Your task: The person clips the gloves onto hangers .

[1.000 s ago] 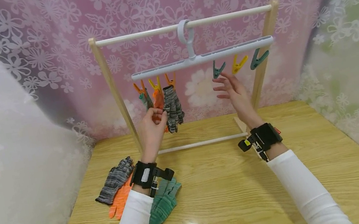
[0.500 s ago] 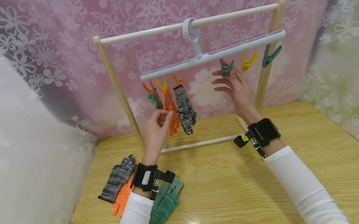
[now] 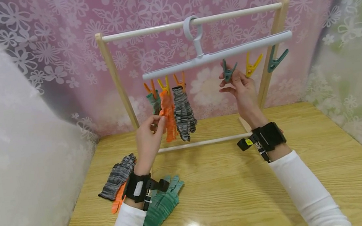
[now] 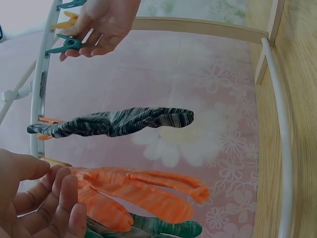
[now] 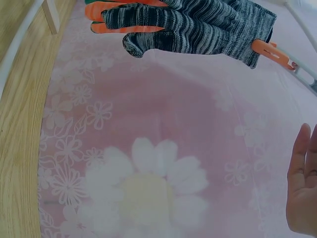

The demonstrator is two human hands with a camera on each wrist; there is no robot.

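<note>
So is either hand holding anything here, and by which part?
The right hand pinches the green peg on the hanger at its lower end. The left hand touches the hanging orange glove near its fingertips; a firm grip cannot be told.

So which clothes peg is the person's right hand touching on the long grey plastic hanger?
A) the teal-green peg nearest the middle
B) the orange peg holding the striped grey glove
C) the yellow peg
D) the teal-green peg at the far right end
A: the right hand has its fingertips at the teal-green plastic peg nearest the middle of the long grey plastic hanger; the yellow peg hangs free beside it.
</note>
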